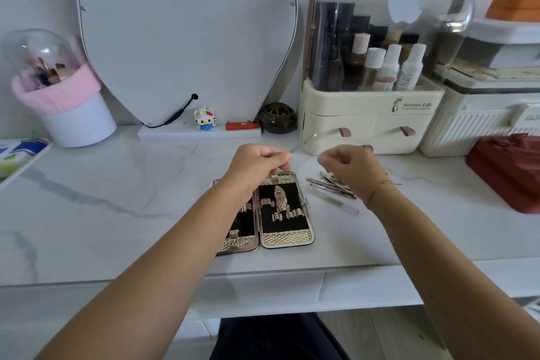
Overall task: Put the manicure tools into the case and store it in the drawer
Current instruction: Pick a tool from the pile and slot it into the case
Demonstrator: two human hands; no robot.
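Observation:
An open manicure case [285, 213] with a black lining and gold clips lies flat on the marble top near its front edge. My left hand [257, 165] hovers over the case's far end and pinches a thin metal tool [304, 143] that points up and to the right. My right hand [349, 168] is to the right of it, fingers curled shut, with nothing visibly in them. Under and beside that hand lie several loose metal manicure tools [330, 185] and a clear-handled file [336, 203]. My left forearm hides part of the case's left half.
A cream cosmetics organiser [371, 117] with small drawers and a clear lid stands behind the hands. A mirror [181, 35] leans on the wall, a pink-rimmed brush holder [73, 102] stands far left, and a red box [508, 169] lies at the right. A drawer front [263, 292] sits below the tabletop.

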